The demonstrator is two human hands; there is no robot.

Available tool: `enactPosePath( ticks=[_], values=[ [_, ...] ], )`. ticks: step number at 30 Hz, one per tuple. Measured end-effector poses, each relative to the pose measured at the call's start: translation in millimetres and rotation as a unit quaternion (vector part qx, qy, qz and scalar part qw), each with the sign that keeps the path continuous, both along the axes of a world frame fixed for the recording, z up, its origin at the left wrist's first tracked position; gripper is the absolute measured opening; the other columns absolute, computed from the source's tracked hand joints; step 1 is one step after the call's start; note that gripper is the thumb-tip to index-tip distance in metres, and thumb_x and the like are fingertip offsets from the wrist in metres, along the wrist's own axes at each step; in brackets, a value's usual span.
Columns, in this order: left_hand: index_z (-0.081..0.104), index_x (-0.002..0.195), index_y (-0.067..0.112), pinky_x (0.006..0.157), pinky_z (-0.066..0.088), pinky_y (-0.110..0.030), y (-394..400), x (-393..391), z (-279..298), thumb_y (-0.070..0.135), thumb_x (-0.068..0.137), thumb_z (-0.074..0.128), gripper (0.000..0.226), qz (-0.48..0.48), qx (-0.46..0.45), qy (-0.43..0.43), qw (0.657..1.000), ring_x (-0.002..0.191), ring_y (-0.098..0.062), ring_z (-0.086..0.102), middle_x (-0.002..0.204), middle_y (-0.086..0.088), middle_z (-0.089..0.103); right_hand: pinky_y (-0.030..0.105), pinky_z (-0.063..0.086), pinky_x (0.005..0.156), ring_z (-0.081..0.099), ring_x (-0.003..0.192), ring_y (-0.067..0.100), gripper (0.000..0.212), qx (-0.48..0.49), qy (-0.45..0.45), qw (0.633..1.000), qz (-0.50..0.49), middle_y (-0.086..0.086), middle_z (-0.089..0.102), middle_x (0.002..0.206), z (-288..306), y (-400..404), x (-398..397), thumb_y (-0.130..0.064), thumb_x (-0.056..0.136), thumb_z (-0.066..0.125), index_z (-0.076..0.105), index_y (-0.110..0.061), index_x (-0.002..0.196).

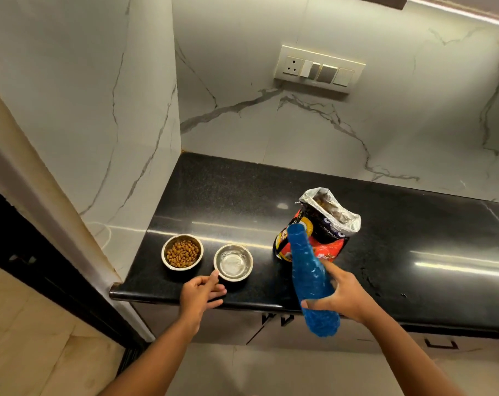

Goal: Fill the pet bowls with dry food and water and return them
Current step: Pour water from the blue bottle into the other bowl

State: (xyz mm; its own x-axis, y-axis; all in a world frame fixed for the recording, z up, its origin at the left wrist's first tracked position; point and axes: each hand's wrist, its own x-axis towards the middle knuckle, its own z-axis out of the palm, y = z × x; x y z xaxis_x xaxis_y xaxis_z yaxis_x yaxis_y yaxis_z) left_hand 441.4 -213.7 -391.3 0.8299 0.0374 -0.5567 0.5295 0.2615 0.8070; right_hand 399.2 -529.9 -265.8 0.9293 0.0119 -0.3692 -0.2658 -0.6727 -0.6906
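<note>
Head cam: two steel bowls sit side by side at the near-left end of the black counter [237, 190]. Left one, the food bowl [182, 252], already has kibble in it, so I call the dry food step done. Right one, the water bowl [233, 262], shows a pale glint at the bottom; I can't tell if that's a little water or bare metal. I'd say it's at most barely filled.

Food bag [319, 225] stands open further right, just behind the bottle, top rolled back and kibble showing inside.

My right hand [339, 295] is wrapped around the lower body of the blue plastic bottle [309, 278], fingers closed on it, thumb up along its far side. Bottle is tilted, neck pointing up and away toward the bag, base hanging out past the counter's near edge. Can't tell whether the cap is on.

My left hand [201, 290] is loosely curled, half open, holding nothing; fingertips just beside the near rim of the water bowl, maybe touching it, too close to tell.

Left to do, as I judge it: water into the right bowl, then carry both bowls back.
</note>
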Motion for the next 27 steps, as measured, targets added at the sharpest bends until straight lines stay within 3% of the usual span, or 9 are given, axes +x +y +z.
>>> enactPosePath(
  ticks=[3,5,9,13,18,22,24,27],
  values=[
    [0.067,0.093,0.000,0.058,0.060,-0.034,-16,-5,4,0.026,0.093,0.066,0.026,0.006,0.066,-0.058,0.996,0.077,-0.030,0.076,0.086,-0.020,0.074,0.047,0.053,0.106,0.066,0.122,0.011,0.108,0.070,-0.031,0.996,-0.047,-0.011,0.067,0.133,-1,-12,-6,-0.044,0.050,0.102,0.047,-0.039,0.144],
    [0.067,0.093,0.002,0.057,0.059,-0.033,-33,-3,11,0.025,0.094,0.067,0.023,-0.017,0.081,-0.092,0.992,0.077,-0.030,0.076,0.086,-0.018,0.074,0.048,0.053,0.106,0.065,0.122,0.012,0.104,0.086,-0.058,0.993,-0.063,-0.011,0.068,0.132,-1,-17,-8,-0.042,0.052,0.102,0.049,-0.037,0.142],
    [0.068,0.093,0.009,0.063,0.061,-0.035,-83,-3,27,0.025,0.094,0.067,0.015,-0.106,0.112,-0.148,0.977,0.082,-0.024,0.076,0.090,-0.012,0.075,0.046,0.057,0.100,0.070,0.113,0.013,0.083,0.102,-0.089,0.986,-0.100,-0.009,0.072,0.122,-5,-39,-22,-0.033,0.057,0.100,0.058,-0.036,0.128],
    [0.068,0.090,0.021,0.074,0.063,-0.044,-140,-4,38,0.021,0.093,0.067,0.003,-0.177,0.144,-0.184,0.956,0.090,-0.022,0.074,0.092,-0.005,0.074,0.040,0.057,0.102,0.069,0.114,0.006,0.089,0.114,-0.116,0.976,-0.148,-0.010,0.070,0.123,-9,-74,-27,-0.028,0.058,0.100,0.054,-0.032,0.134],
    [0.065,0.105,0.031,0.087,0.059,-0.042,-201,-10,42,0.028,0.092,0.068,0.014,-0.234,0.157,-0.205,0.937,0.098,-0.013,0.069,0.101,0.005,0.071,0.042,0.056,0.102,0.066,0.115,0.006,0.081,0.105,-0.151,0.961,-0.205,-0.013,0.068,0.122,-14,-118,-27,-0.031,0.059,0.098,0.055,-0.037,0.127],
    [0.062,0.117,0.028,0.091,0.055,-0.030,-257,-11,51,0.027,0.093,0.067,0.025,-0.263,0.174,-0.211,0.925,0.104,-0.008,0.064,0.110,0.006,0.069,0.047,0.054,0.104,0.063,0.121,0.010,0.089,0.109,-0.171,0.953,-0.227,-0.012,0.066,0.127,-19,-157,-18,-0.047,0.052,0.095,0.053,-0.036,0.130],
    [0.062,0.117,0.026,0.086,0.050,-0.018,-278,-13,53,0.024,0.093,0.067,0.025,-0.269,0.176,-0.207,0.924,0.107,-0.007,0.062,0.114,0.005,0.067,0.047,0.053,0.106,0.061,0.123,0.010,0.088,0.114,-0.171,0.952,-0.227,-0.011,0.064,0.129,-24,-170,-16,-0.041,0.056,0.097,0.052,-0.034,0.132],
    [0.063,0.117,0.025,0.083,0.046,-0.012,-297,-17,49,0.024,0.093,0.067,0.024,-0.283,0.186,-0.195,0.920,0.110,-0.007,0.061,0.116,0.005,0.065,0.044,0.055,0.103,0.063,0.118,0.007,0.080,0.124,-0.175,0.949,-0.230,-0.010,0.065,0.125,-31,-184,-14,-0.029,0.063,0.096,0.053,-0.029,0.130]
  ],
)
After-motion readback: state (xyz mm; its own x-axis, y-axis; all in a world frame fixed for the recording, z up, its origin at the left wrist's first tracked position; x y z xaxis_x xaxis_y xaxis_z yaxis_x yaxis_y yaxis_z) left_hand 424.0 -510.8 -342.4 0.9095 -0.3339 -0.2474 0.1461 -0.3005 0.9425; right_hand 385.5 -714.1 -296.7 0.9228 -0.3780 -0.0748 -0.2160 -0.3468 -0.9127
